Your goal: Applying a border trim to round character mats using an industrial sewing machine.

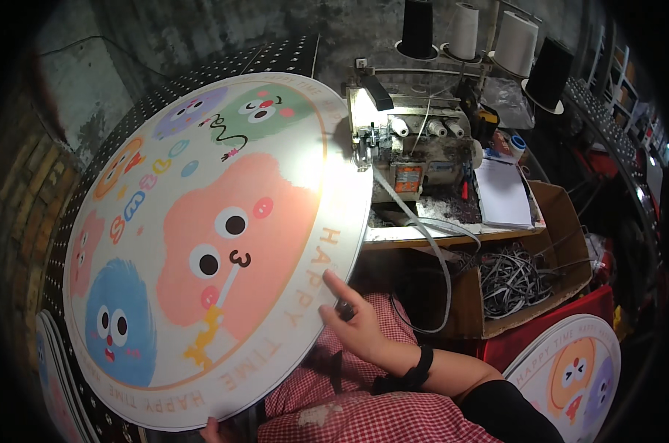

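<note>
A large round mat (179, 244) with a white lettered border and colourful cartoon faces fills the left and middle. Its right edge reaches the needle area of a sewing machine (415, 155), where a lamp shines on it. My right hand (360, 325) is at the mat's near right edge. Its index finger stretches over the border, and a small dark object (343, 309), too hidden to name, sits between the fingers. At the lower edge my left hand (213, 430) pinches the mat's near rim; only the fingertips show. A grey binding strip (404, 203) hangs in a loop from the machine.
Black and white thread cones (515, 44) stand behind the machine. A white notepad (503, 193) lies on its right. Below, a cardboard box (560, 255) holds tangled grey strips (515, 277). More round mats (578, 369) rest at lower right, others (57, 376) at lower left.
</note>
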Demonstrator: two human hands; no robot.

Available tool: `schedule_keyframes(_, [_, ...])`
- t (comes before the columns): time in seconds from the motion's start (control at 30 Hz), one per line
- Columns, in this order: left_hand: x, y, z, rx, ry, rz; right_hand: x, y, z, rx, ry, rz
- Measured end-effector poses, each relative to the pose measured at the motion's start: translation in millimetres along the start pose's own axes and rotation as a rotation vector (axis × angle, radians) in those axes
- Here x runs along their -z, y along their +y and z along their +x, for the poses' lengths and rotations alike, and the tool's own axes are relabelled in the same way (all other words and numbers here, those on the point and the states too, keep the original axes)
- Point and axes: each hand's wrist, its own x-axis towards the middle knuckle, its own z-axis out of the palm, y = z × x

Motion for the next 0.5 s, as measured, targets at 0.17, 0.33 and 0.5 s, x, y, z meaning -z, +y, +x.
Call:
schedule_keyframes(0.17, [-35.7, 55.4, 0.9, 0.187, 0.417, -1.329, 9.0, -18.3, 21.4, -0.171, 0.105, 0.12])
schedule_keyframes(0.33, [-12.0, -4.2, -3.7, 0.236, 0.099, -0.845, 0.5, -13.3, 7.2, 0.052, 0.101, -0.039])
schedule_keyframes(0.5, [-12.7, 7.8, -0.5, 0.143, 0.235, -0.982, 7.8, -14.3, 17.0, -0.174, 0.059, 0.184])
